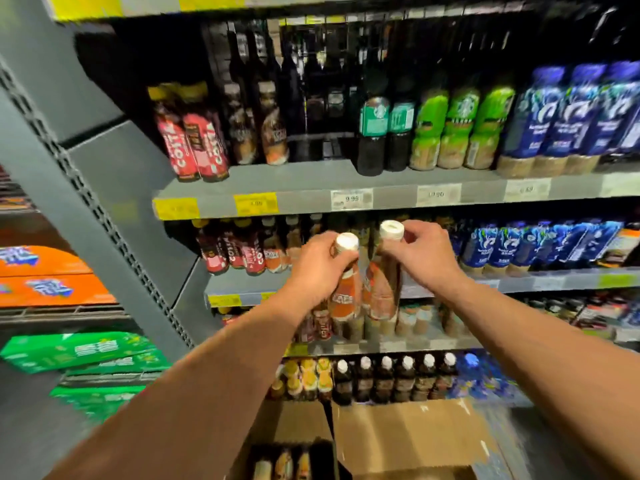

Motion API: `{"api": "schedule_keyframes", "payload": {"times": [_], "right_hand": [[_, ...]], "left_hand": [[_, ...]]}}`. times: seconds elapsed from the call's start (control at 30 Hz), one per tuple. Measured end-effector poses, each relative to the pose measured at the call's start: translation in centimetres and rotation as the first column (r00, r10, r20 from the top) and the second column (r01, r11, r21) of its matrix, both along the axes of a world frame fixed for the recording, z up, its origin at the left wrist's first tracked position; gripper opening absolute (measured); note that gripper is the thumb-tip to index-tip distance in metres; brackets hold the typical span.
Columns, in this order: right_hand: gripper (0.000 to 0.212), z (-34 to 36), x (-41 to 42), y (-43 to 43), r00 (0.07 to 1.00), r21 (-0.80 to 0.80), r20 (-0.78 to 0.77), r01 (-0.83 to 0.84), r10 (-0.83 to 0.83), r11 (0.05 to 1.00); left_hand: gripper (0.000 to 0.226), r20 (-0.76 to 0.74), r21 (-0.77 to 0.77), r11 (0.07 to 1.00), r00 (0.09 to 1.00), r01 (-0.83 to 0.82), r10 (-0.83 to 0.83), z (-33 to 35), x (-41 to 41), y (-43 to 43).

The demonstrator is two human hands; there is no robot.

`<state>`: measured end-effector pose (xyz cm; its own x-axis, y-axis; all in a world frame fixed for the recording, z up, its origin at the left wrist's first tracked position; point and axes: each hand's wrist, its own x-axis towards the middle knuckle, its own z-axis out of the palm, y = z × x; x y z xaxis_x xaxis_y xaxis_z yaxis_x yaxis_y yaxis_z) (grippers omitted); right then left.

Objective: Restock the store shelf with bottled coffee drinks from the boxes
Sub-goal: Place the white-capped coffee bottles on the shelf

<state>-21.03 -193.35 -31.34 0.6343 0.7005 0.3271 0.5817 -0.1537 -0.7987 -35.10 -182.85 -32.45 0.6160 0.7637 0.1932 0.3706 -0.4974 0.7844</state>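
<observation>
My left hand point(320, 263) grips the neck of an orange-labelled coffee bottle point(345, 296) with a white cap. Beside it, my right hand point(420, 252) pinches the white cap of a second bottle of the same kind point(379, 292). Both bottles are upright and held in the air in front of the second shelf point(540, 283), close together. At the bottom of the view an open cardboard box point(408, 438) stands with several more bottles point(284, 464) visible inside.
The upper shelf point(304, 188) carries red, brown, green and blue bottles with a gap in its middle. Lower shelves hold rows of white-capped dark bottles point(394, 377). Orange point(52, 282) and green point(83, 351) cartons are stacked at the left behind a grey shelf upright point(104, 216).
</observation>
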Motion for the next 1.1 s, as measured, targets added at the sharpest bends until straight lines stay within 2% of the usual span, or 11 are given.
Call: {"api": "schedule_keyframes", "payload": {"times": [0.13,0.3,0.4,0.53,0.63,0.73,0.87,1.1], "right_hand": [[0.036,4.0,-1.6,1.5,0.999,0.048,-0.014,0.051,-0.051,0.998],[0.03,7.6,-2.2,3.3,0.998,0.089,-0.012,0.067,-0.066,0.994],[0.026,9.4,-1.9,4.7,0.999,0.107,-0.015,0.047,-0.045,0.993],[0.038,12.0,-1.2,7.2,0.997,0.133,0.053,0.04,-0.048,0.99],[0.04,14.0,-0.4,9.4,0.998,0.147,0.063,0.02,-0.03,0.989],[0.038,15.5,0.1,11.5,0.996,0.163,0.085,-0.003,-0.011,0.987],[0.032,16.3,0.1,13.8,0.997,0.189,0.05,0.049,-0.06,0.981],[0.029,16.7,0.4,17.0,0.986,0.18,0.035,0.156,-0.165,0.971]], "left_hand": [[0.036,0.07,-0.013,1.0,0.997,-0.02,0.021,3.7,-0.9,1.6],[0.019,0.165,-0.035,0.999,0.986,0.001,0.005,7.4,-1.5,2.9],[0.024,0.193,-0.016,1.0,0.981,-0.003,0.006,9.5,-1.3,3.9],[0.02,0.219,0.013,1.0,0.975,-0.025,0.021,12.6,-0.7,5.6],[0.014,0.26,0.038,0.995,0.962,-0.097,0.084,14.3,-0.2,7.1],[0.02,0.268,0.071,0.98,0.95,-0.187,0.161,15.6,0.3,8.8],[0.02,0.309,0.058,0.969,0.927,-0.241,0.212,16.7,0.8,10.7],[0.026,0.307,0.056,0.975,0.933,-0.216,0.189,17.0,2.1,14.3]]}}
